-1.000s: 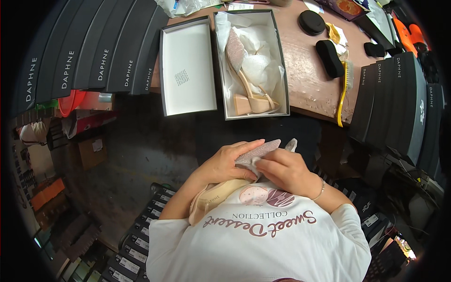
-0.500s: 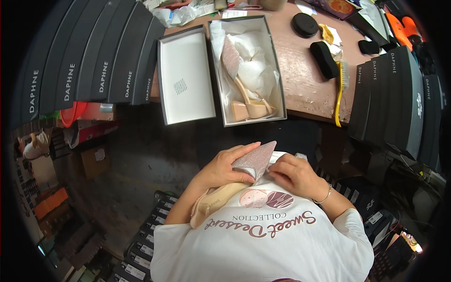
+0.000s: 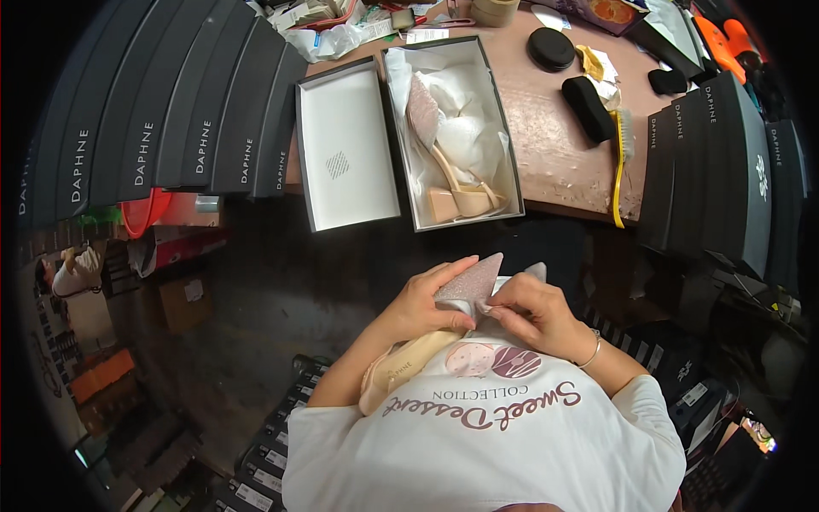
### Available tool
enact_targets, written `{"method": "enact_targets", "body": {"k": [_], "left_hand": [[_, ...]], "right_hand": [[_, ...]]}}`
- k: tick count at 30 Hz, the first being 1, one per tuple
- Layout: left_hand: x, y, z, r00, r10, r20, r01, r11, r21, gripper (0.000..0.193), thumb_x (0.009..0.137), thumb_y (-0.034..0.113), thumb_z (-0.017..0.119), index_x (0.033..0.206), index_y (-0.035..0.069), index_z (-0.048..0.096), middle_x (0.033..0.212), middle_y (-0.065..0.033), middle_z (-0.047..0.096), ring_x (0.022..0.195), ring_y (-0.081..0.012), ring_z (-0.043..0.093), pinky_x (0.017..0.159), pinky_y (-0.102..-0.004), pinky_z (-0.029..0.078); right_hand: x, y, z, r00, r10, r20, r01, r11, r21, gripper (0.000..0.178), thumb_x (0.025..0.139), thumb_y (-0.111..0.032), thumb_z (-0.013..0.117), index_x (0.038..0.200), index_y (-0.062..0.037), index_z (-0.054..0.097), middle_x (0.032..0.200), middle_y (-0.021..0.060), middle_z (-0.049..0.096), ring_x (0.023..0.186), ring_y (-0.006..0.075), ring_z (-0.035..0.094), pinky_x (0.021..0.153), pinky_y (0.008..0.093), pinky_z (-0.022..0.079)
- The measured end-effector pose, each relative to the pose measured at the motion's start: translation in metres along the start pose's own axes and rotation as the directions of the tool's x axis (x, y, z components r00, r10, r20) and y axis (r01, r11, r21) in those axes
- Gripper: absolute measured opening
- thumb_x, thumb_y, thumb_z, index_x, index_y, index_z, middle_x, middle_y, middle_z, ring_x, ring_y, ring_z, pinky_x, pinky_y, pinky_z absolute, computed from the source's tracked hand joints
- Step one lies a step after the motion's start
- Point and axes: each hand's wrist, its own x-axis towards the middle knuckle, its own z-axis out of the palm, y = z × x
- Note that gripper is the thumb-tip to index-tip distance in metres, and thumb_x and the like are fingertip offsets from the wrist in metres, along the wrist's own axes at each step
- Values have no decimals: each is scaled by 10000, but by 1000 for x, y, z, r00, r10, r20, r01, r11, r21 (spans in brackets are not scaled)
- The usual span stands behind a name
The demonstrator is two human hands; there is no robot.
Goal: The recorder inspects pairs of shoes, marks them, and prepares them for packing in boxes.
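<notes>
I hold a pointed, glittery pink high-heeled shoe (image 3: pixel 471 283) close to my chest, toe pointing up and away. My left hand (image 3: pixel 424 300) grips the shoe along its left side. My right hand (image 3: pixel 530 311) pinches at the shoe's opening from the right; a bracelet sits on that wrist. The shoe's beige insole (image 3: pixel 401 371) and heel end run down toward my lower left, against my white shirt. On the table ahead, an open shoe box (image 3: pixel 490 111) holds the matching shoe (image 3: pixel 445 166) on white tissue paper.
The box lid (image 3: pixel 345 145) lies upside down left of the open box. Stacks of dark shoe boxes (image 3: pixel 162 111) stand at the left and more dark boxes (image 3: pixel 725 162) at the right. A black brush (image 3: pixel 589 107), a yellow-handled brush (image 3: pixel 620 171) and a black round tin (image 3: pixel 551 49) lie on the wooden table (image 3: pixel 554 162).
The shoe's toe has tipped up and turned between my hands; my right hand has shifted from covering the shoe to pinching its edge. The view has drifted slightly.
</notes>
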Motion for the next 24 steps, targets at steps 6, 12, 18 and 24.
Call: {"method": "enact_targets", "body": {"k": [6, 12, 18, 24], "left_hand": [[2, 9, -1, 999, 33, 16, -34, 997, 64, 860, 631, 221, 857, 1362, 34, 446, 1217, -169, 564, 1111, -279, 571, 928, -325, 444], [5, 7, 4, 996, 75, 44, -78, 994, 82, 872, 616, 199, 861, 1359, 19, 442, 1216, -176, 559, 1104, -294, 574, 925, -332, 455], [4, 9, 0, 999, 33, 40, -35, 998, 45, 876, 609, 191, 862, 1358, 15, 444, 1218, -174, 560, 1104, -296, 575, 923, -334, 458], [4, 1, 1, 997, 77, 33, -78, 996, 51, 877, 606, 201, 867, 1357, 23, 448, 1223, -172, 562, 1110, -293, 574, 925, -335, 459]], "right_hand": [[5, 1, 10, 986, -135, 103, 159, 947, -279, 248, 738, -52, 710, 973, -58, 630, 887, 91, 594, 742, 264, 621, 620, 349, 514], [17, -5, 13, 981, -131, 144, 172, 931, -323, 215, 720, -55, 682, 921, -58, 609, 828, 84, 568, 700, 266, 612, 576, 352, 510], [7, -2, 10, 979, -158, 128, 192, 925, -327, 221, 707, -42, 697, 908, -39, 604, 828, 95, 556, 678, 262, 602, 564, 345, 501], [20, -3, 14, 974, -184, 135, 222, 905, -364, 192, 699, -65, 653, 881, -50, 593, 792, 82, 531, 670, 256, 590, 565, 350, 487]]}}
